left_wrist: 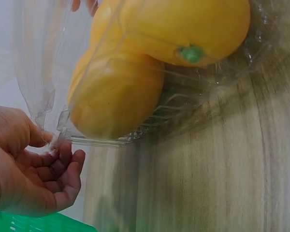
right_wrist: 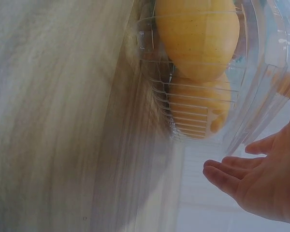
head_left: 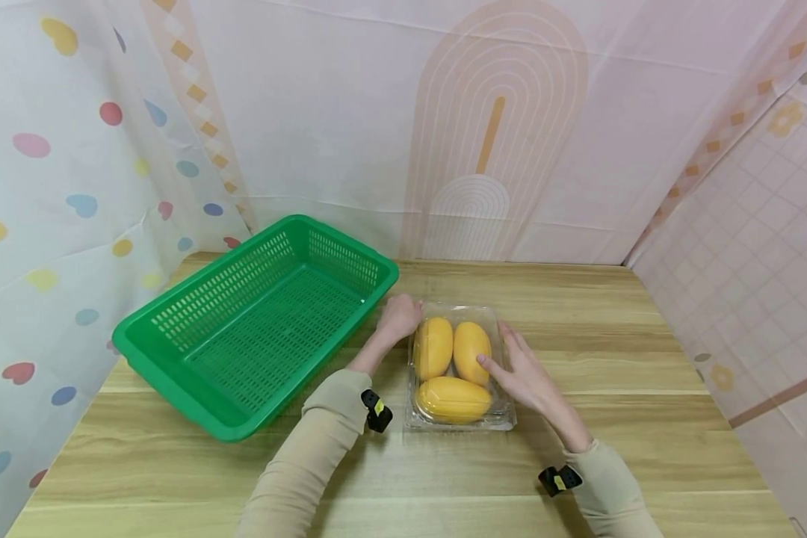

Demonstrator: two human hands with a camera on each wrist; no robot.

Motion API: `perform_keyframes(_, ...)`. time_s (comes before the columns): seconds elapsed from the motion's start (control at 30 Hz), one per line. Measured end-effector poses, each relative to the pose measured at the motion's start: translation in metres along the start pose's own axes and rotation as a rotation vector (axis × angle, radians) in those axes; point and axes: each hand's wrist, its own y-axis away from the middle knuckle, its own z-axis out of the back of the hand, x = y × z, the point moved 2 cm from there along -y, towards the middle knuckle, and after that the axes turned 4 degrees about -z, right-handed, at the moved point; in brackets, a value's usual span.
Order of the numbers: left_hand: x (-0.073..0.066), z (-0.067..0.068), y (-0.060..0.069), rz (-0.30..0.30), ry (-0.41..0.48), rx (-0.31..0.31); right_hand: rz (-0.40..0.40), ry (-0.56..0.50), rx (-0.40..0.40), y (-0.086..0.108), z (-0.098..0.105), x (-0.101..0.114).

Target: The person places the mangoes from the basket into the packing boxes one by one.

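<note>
A clear plastic clamshell box stands on the wooden table with several yellow mangoes inside; three show from above. My left hand is at the box's far left corner. In the left wrist view, thumb and index finger pinch the edge of the clear lid, which stands slightly apart from the base there. My right hand lies along the box's right side, its thumb over the lid. The right wrist view shows that hand's fingers extended beside the lid's rim, gripping nothing.
A green perforated plastic basket stands to the left, close to my left forearm, with nothing in it. The wooden table extends right of the box. Patterned curtains hang behind and at both sides.
</note>
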Motion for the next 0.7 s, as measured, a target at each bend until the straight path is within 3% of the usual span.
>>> perform_keyframes(0.27,0.005,-0.002,-0.002,-0.041,0.012,-0.027,0.003,0.009,-0.007,0.0,-0.001,0.002)
perform_keyframes(0.47,0.007,-0.003,-0.001,-0.054,0.082,-0.081,-0.001,0.009,-0.004,-0.001,-0.002,0.001)
perform_keyframes(0.7,0.011,-0.004,-0.001,-0.02,0.191,-0.071,-0.009,0.008,-0.003,-0.001,-0.001,0.001)
